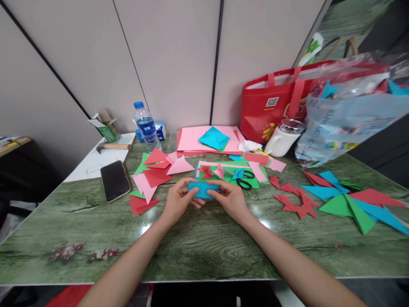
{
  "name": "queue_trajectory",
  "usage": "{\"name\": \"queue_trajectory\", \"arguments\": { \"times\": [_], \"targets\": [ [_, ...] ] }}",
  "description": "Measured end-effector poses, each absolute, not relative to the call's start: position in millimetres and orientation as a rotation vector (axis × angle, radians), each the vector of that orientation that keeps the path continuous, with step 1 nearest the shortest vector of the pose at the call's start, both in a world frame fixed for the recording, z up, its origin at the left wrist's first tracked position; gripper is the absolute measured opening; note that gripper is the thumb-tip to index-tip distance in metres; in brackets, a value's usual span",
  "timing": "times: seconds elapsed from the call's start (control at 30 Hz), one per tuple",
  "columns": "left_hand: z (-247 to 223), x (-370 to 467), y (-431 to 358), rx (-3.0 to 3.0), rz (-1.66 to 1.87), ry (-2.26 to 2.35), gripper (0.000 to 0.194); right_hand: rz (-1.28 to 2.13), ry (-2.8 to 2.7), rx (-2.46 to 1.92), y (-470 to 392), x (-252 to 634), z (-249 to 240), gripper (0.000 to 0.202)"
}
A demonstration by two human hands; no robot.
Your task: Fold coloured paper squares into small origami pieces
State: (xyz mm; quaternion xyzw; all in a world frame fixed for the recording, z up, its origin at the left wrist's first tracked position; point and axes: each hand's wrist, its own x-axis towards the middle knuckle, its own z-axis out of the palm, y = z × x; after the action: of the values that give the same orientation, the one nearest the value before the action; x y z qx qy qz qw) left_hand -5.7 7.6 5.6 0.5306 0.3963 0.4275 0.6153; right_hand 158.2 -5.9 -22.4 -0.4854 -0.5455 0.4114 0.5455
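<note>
Between my hands is a small folded piece of blue paper (202,190), held above the middle of the table. My left hand (180,198) pinches its left end, thumb on the near face. On the right end my right hand (230,198) grips in the same way. Just beyond lie small folded paper shapes, one red (205,171), one pink (219,171) and one blue (238,174), on green paper (254,181). Black-handled scissors (244,184) rest beside them, their blades hidden.
Folded triangles (158,177) lie left of my hands, near a phone (115,181), hammer (113,146) and water bottle (147,128). Pink sheets (191,138) lie behind. To the right are a red paper ring (300,209), folded strips (345,202), white mug (281,140) and red bag (255,108).
</note>
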Motion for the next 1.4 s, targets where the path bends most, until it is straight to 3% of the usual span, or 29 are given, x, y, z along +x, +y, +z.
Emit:
{"name": "queue_trajectory", "arguments": {
  "times": [1.4],
  "targets": [
    [5.4,-5.5,4.9,1.264,1.036,0.949,0.034,1.129,-1.164,-1.087,-4.6,157.7,-22.1,0.03]
  ]
}}
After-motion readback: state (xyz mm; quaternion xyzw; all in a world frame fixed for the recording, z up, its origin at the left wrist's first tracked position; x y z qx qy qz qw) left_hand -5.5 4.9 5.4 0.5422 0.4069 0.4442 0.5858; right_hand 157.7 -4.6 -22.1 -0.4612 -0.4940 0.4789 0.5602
